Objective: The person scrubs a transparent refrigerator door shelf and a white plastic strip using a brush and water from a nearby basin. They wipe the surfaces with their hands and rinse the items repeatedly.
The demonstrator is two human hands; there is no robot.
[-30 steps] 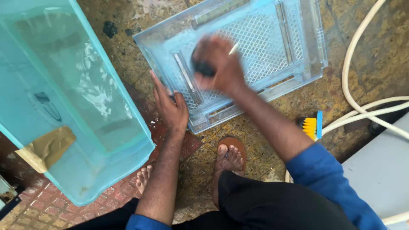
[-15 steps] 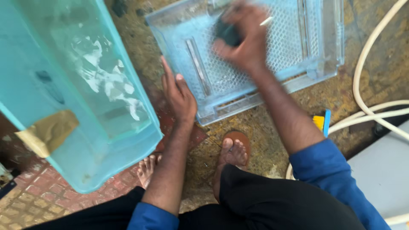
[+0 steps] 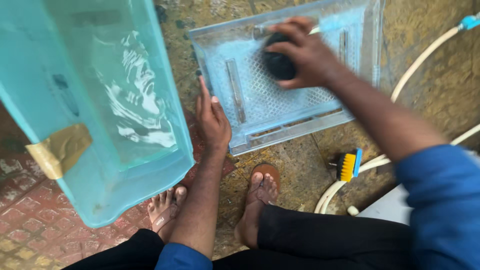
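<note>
Over 1 s, the right hand (image 3: 305,52) carried its gripped dark scrubber (image 3: 278,65) from the clear mesh tray's (image 3: 260,107) left half toward centre, indicating ongoing scrubbing. The left hand (image 3: 212,120), fingers extended, remained flat on the tray's near-left edge.

The person's left hand (image 3: 212,120) lay flat and palm down with its fingers stretched forward and close together, the bare forearm running straight back towards the body to a rolled blue sleeve. The right hand (image 3: 302,52) was curled with its fingers bent downward in a grip, its outline slightly blurred, while the right forearm slanted down to the right into a blue sleeve at the elbow.
</note>
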